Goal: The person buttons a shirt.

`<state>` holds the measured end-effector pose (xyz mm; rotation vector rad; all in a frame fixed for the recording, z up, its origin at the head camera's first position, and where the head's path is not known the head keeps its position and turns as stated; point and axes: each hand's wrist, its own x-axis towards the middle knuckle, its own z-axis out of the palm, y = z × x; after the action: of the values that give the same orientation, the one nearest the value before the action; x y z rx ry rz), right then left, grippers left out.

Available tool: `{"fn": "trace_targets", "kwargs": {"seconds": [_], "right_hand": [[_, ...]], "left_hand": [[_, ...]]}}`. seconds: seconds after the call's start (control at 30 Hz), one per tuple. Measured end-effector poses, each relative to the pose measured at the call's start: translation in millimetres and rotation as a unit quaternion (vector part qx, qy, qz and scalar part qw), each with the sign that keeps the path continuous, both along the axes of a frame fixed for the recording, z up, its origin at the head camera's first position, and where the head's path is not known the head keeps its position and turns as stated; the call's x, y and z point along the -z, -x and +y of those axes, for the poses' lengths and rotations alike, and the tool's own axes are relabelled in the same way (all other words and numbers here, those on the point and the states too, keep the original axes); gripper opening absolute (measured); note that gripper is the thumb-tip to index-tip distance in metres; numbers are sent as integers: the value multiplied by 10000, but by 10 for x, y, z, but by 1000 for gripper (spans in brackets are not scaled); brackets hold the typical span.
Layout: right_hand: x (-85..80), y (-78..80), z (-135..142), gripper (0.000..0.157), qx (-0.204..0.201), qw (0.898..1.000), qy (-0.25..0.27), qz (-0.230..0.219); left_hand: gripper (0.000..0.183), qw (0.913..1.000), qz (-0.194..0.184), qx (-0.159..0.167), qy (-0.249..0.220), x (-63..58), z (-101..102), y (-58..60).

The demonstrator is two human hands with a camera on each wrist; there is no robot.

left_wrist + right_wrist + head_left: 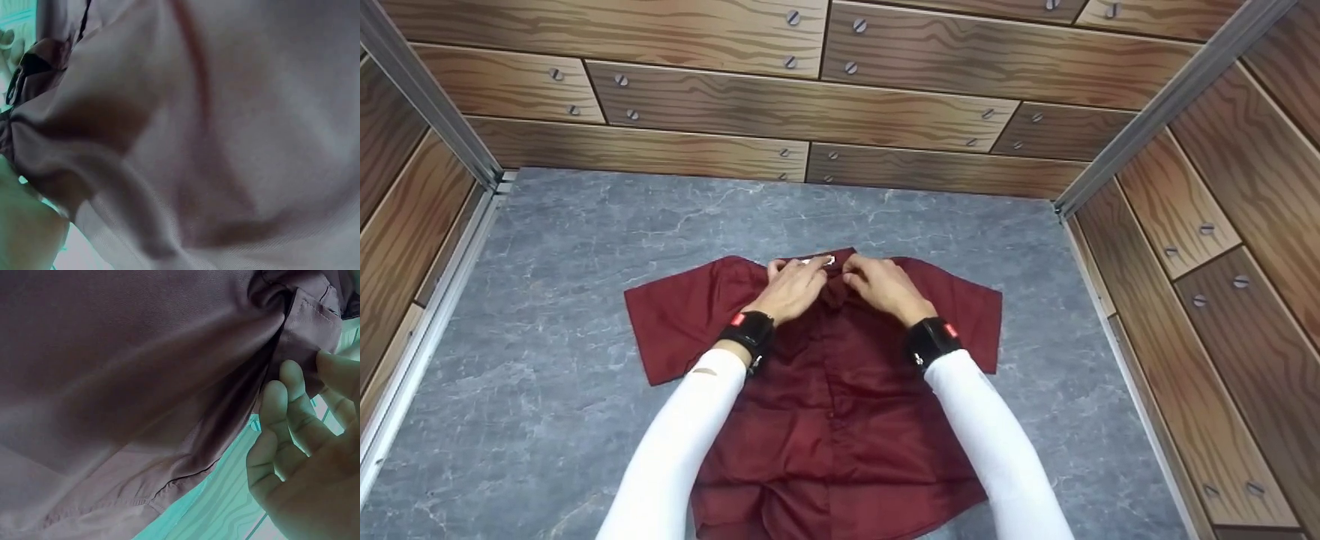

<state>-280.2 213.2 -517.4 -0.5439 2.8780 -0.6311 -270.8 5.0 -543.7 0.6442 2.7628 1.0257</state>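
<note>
A dark red short-sleeved shirt (877,450) lies front up, its sleeves spread to both sides and its collar (844,253) at the far end. My left hand (795,289) holds the left part of the collar, beside a small white label (830,260). In the left wrist view only part of that hand (28,225) shows, its fingertips hidden by cloth. At the collar's right part, my right hand (885,285) pinches the fabric. The right wrist view shows its curled fingers (275,402) against the collar flap (309,332).
The shirt rests on a grey marbled surface (547,420). Wood-patterned panels (720,97) stand at the back and on both sides, with metal rails (1170,112) at the corners. Wrinkles cross the lower part of the shirt.
</note>
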Motion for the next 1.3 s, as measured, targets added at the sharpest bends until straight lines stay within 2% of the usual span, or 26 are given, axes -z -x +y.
{"fn": "trace_targets", "kwargs": {"seconds": [0.2, 0.4, 0.53, 0.7, 0.83, 1.0, 1.1, 1.17, 1.23, 1.3], "right_hand": [[33, -9, 12, 18, 136, 9998, 66, -96], [83, -1, 33, 20, 373, 9991, 114, -151], [89, 3, 14, 20, 526, 9982, 186, -215], [66, 37, -22, 19, 703, 9968, 349, -141], [87, 98, -74, 18, 1046, 9924, 644, -12], [225, 144, -115, 19, 1482, 9814, 1209, -179], [302, 100, -87, 30, 1514, 9763, 1540, -145], [323, 28, -39, 41, 1325, 9787, 1567, 12], [321, -75, 29, 47, 985, 9861, 1312, 255], [296, -198, 115, 48, 683, 9936, 763, 469]], "left_hand": [[44, 9997, 205, 132, -91, 16, -32, 10], [49, 9994, 140, 133, -282, 16, -54, 32], [40, 9998, 140, 40, -126, -3, -59, 56], [28, 9984, 430, -155, 325, -44, -73, 118], [21, 9947, 703, -478, 574, -49, -49, 193], [29, 9880, 980, -865, 819, 15, -9, 231], [34, 9864, 1156, -1001, 598, 56, -21, 182], [29, 9858, 1287, -1010, 382, 67, -67, 111], [22, 9863, 1328, -940, 267, 60, -153, 9], [21, 9884, 1202, -860, 350, 54, -263, -101]]}}
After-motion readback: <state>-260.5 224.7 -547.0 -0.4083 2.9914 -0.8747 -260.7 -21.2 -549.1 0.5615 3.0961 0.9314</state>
